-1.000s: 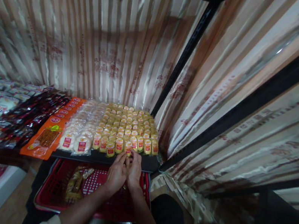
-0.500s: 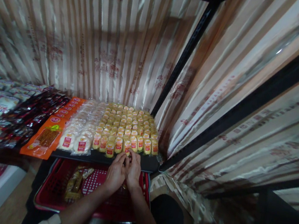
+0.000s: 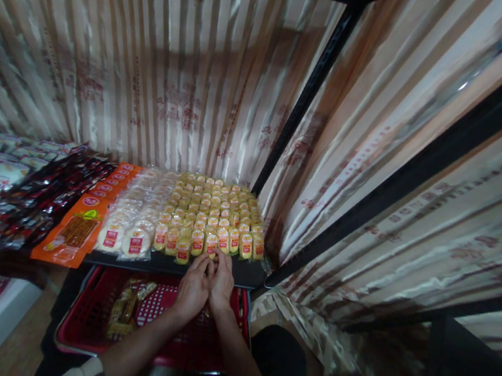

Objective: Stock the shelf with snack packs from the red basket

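Where left hand (image 3: pixel 193 289) and right hand (image 3: pixel 220 282) meet at a yellow packet (image 3: pixel 211 244) — grips unclear — its red label (image 3: pixel 210 249) is illegible.

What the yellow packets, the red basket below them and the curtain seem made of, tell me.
Yellow packets: probably thin plastic film, clear and glossy at the edges.
Red basket: likely moulded plastic, given its regular holes; finish too dim to judge.
Curtain: perhaps satiny fabric, from its shiny folds.

Open air tops the yellow packets (image 3: pixel 212 215); a black post (image 3: pixel 406 183) bars the right.
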Tool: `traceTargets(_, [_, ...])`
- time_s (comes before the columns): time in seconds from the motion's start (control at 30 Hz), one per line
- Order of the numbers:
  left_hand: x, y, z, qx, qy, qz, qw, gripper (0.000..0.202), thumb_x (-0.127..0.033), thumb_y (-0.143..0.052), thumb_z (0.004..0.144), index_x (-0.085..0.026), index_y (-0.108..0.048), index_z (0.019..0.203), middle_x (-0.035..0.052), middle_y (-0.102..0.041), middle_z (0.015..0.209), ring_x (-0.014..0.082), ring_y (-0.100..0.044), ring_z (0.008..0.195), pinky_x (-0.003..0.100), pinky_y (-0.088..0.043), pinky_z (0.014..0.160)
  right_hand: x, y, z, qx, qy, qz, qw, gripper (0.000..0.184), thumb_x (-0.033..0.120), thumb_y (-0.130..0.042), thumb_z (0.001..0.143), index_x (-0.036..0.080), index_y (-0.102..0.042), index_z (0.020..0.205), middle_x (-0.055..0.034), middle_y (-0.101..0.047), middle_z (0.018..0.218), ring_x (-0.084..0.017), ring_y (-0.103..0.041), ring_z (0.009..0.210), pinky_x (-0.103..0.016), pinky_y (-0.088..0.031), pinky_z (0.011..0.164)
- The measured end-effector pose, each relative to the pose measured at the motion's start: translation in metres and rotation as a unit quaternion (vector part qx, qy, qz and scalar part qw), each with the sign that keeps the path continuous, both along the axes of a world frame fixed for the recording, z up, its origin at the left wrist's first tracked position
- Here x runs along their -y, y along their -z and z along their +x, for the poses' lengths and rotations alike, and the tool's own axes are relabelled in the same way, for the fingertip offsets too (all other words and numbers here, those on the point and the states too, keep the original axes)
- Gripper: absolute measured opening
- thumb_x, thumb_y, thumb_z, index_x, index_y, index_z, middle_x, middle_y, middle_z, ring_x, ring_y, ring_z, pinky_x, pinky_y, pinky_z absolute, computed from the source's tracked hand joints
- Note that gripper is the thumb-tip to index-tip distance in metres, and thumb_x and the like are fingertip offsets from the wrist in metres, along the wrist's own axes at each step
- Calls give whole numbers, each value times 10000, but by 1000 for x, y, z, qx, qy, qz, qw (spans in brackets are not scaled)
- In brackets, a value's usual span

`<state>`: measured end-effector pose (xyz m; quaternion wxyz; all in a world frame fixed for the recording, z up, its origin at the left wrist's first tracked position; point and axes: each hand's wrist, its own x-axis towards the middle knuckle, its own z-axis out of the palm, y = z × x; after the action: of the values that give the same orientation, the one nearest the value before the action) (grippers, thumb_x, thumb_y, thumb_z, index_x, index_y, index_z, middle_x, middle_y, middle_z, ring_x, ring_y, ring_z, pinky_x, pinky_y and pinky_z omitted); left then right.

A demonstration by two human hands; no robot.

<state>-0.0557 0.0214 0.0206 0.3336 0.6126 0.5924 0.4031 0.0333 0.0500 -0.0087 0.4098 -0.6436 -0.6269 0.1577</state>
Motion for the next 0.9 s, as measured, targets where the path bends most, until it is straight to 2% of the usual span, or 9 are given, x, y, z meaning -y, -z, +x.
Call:
traceTargets(0.27, [-2,3,-1,-19,11,4,1000,530,-20,-393,705,-102,-561,1201,118,-484,1349,179,-444,1249,313,-320,1090,0,-2,-2,1,-2,-7,1000,382,149,-392,792,220,-552,1131,-48,-580,975,-143,-598,746,-262,-471,657])
traceTargets(0.43, [-3,2,-1,2,10,17,1000,512,-24,-404,710,-149,-583,1174,89,-510,1328,169,-457,1237,323,-323,1090,0,-3,-3,-3,1,4,1000,396,127,-390,770,229,-562,1112,-37,-586,977,-138,-595,747,-257,-473,662])
traceTargets(0.57, [-2,4,-3,-13,20,24,999,503,-13,-389,713,-137,-591,1156,93,-502,1333,175,-453,1238,329,-336,1082,2,1,-2,-8,-10,8,1000,407,128,-383,776,232,-556,1130,-41,-566,985,-146,-587,797,-268,-477,709])
traceTargets(0.7, [2,6,-5,-18,28,42,999,503,0,-385,698,-142,-597,1131,91,-508,1323,176,-459,1227,337,-351,1070,5,6,-1,-14,-19,26,999,341,144,-385,790,214,-586,1055,-54,-544,989,-160,-566,882,-289,-470,794])
traceTargets(0.9, [5,7,-4,-17,24,56,998,487,4,-388,682,-145,-604,1092,97,-538,1263,178,-482,1188,340,-365,1056,10,6,-1,-28,-16,43,999,268,174,-391,818,196,-598,986,-66,-533,968,-167,-555,876,-301,-472,785])
